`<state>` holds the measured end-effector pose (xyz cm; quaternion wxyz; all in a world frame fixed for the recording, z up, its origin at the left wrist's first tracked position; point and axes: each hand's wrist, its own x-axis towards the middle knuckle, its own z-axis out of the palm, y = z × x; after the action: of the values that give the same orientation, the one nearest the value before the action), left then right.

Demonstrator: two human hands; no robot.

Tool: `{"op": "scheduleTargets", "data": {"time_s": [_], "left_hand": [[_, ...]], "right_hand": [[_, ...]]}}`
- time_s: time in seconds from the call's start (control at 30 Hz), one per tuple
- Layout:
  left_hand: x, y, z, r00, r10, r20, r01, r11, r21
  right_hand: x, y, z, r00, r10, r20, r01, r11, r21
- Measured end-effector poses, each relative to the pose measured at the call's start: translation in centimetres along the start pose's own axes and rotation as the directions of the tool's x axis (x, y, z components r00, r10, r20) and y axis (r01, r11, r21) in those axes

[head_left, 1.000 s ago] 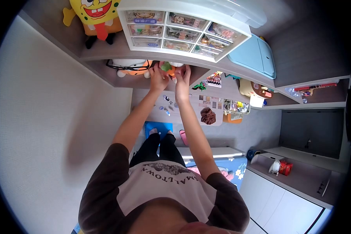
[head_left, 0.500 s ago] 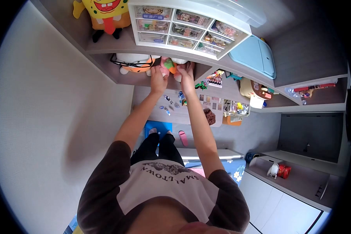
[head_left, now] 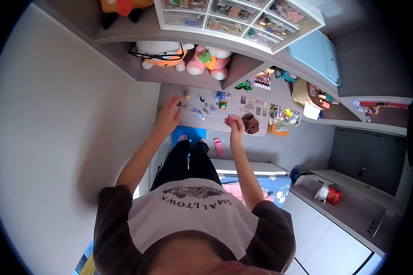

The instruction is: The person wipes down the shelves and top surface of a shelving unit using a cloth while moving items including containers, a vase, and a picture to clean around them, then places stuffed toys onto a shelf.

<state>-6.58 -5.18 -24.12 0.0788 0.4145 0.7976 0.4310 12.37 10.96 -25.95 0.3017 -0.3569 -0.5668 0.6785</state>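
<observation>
A pink plush toy [head_left: 209,63] with an orange carrot on its front sits in the low shelf cubby. Beside it is a white and orange plush [head_left: 163,54] wearing black glasses. Both hands are apart from the plush toys. My left hand [head_left: 170,113] hangs over the left part of the desk, near small figures [head_left: 203,100], its fingers stretched and nothing seen in them. Over the desk's front, my right hand [head_left: 235,124] has loosely bent fingers apart and appears to hold nothing. A brown crumpled item [head_left: 250,123] lies just right of it.
Above the cubby stands a white drawer unit [head_left: 243,27], with a light blue box [head_left: 315,55] to its right. A wire basket [head_left: 285,114] of small items sits at the desk's right end. The wall [head_left: 46,137] closes the left side. A pink slipper [head_left: 219,147] lies on the floor.
Both hands have let go of the pink plush and come down and back from the cubby, moving apart over the desk. The view has shifted, with the shelves now higher in it.
</observation>
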Motion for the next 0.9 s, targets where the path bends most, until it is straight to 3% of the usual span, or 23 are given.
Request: {"op": "scheduleTargets", "data": {"time_s": [0.03, 0.13, 0.2, 0.23, 0.3, 0.4, 0.5, 0.6, 0.7, 0.8, 0.9], "left_hand": [[-2.7, -3.1, 1.3, 1.000, 0.002, 0.013, -0.003, 0.995, 0.100], [-6.3, -9.0, 4.1, 0.936, -0.232, 0.263, 0.188, 0.965, 0.184], [-5.6, -12.2, 6.4, 0.858, -0.331, 0.393, 0.220, 0.928, 0.302], [-4.3, -14.4, 8.2, 0.862, -0.302, 0.408, 0.154, 0.922, 0.356], [-1.9, -19.6, 12.6, 0.851, -0.262, 0.455, 0.031, 0.890, 0.456], [1.6, -26.8, 19.6, 0.957, 0.178, 0.227, -0.268, 0.844, 0.465], [4.9, -28.7, 22.4, 0.737, 0.219, 0.639, -0.601, 0.646, 0.471], [5.3, -32.7, 25.9, 0.718, 0.441, 0.539, -0.694, 0.514, 0.504], [5.6, -34.5, 27.9, 0.672, 0.197, 0.714, -0.678, 0.552, 0.486], [5.3, -35.3, 28.3, 0.642, 0.178, 0.745, -0.698, 0.537, 0.474], [5.0, -34.8, 27.7, 0.706, 0.099, 0.702, -0.622, 0.562, 0.546]], "right_hand": [[-0.5, 2.4, -1.5, 0.995, 0.094, -0.015, -0.095, 0.995, -0.045], [-0.9, 9.5, -4.0, 0.967, 0.252, 0.039, -0.245, 0.961, -0.130], [-1.2, 14.3, -4.1, 0.955, 0.285, 0.088, -0.272, 0.954, -0.128], [-1.4, 19.6, -4.9, 0.950, 0.284, 0.132, -0.289, 0.957, 0.019], [-2.1, 18.6, -2.7, 0.920, 0.366, 0.138, -0.368, 0.930, -0.010], [-2.7, 24.0, -3.0, 0.928, 0.352, 0.123, -0.347, 0.936, -0.058], [-2.5, 27.4, -4.6, 0.921, 0.387, 0.045, -0.385, 0.921, -0.051], [-1.9, 30.4, -7.3, 0.926, 0.375, -0.029, -0.374, 0.927, 0.033], [-1.3, 30.5, -9.3, 0.941, 0.329, -0.084, -0.330, 0.944, -0.007], [-0.6, 29.6, -10.1, 0.913, 0.383, -0.143, -0.375, 0.924, 0.078], [-0.2, 29.2, -10.1, 0.910, 0.398, -0.118, -0.380, 0.913, 0.150]]}}
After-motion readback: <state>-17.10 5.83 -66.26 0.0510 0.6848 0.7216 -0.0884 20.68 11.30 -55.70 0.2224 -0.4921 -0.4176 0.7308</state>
